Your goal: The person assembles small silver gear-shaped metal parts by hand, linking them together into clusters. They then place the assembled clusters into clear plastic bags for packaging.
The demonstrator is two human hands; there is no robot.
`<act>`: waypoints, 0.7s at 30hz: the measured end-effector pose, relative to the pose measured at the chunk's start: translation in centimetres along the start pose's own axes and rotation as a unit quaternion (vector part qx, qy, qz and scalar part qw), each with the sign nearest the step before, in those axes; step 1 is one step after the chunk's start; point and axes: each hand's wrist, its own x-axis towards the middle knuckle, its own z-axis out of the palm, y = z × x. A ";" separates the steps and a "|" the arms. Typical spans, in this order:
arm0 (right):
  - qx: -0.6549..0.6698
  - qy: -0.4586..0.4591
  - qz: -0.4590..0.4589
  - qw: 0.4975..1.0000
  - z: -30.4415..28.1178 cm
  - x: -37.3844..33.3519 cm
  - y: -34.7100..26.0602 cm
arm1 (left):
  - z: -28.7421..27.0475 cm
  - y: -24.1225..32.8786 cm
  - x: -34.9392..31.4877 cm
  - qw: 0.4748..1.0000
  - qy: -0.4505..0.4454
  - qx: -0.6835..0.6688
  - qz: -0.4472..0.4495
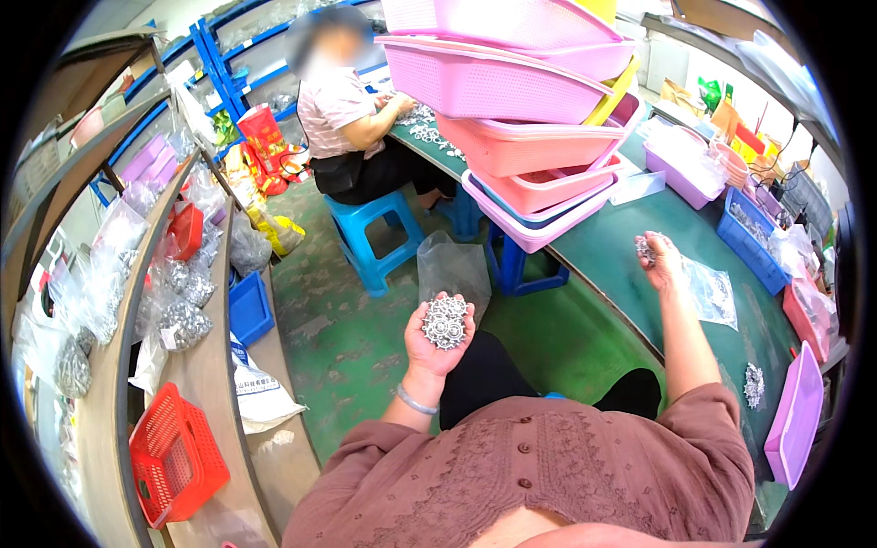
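Note:
My left hand (422, 352) is palm up and cupped above my lap, with a heap of small silver metal rings (445, 321) resting in it. Over the green table (598, 251) my right hand (665, 265) is curled around a small handful of silver metal parts (648, 248); their exact shape is too small to make out. Beside that hand a clear plastic bag (711, 294) lies on the tabletop. Closer to me on the table is a small pile of silver parts (754, 385).
Stacked pink baskets (498, 78) tower on the table. A blue bin (751, 239) and a purple tray (793, 416) line its right side. Shelves with bagged parts and a red basket (178, 457) stand left. A person (343, 114) sits working beyond a blue stool (373, 242).

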 end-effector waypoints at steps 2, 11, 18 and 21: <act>0.114 -0.070 0.035 0.990 3.5 -2.0 0.8 | 0.4 0.5 -0.4 1.000 0.003 0.001 0.015; 0.328 -0.272 0.303 0.852 17.2 -10.5 9.6 | 1.3 1.5 -1.5 0.999 -0.020 0.001 0.042; 0.352 -0.311 0.350 0.810 22.0 -10.1 11.0 | 1.0 3.1 -2.4 0.996 -0.028 0.003 0.080; 0.385 -0.374 0.338 0.773 23.7 -10.0 10.6 | 1.4 3.6 -2.3 0.995 -0.047 0.004 0.090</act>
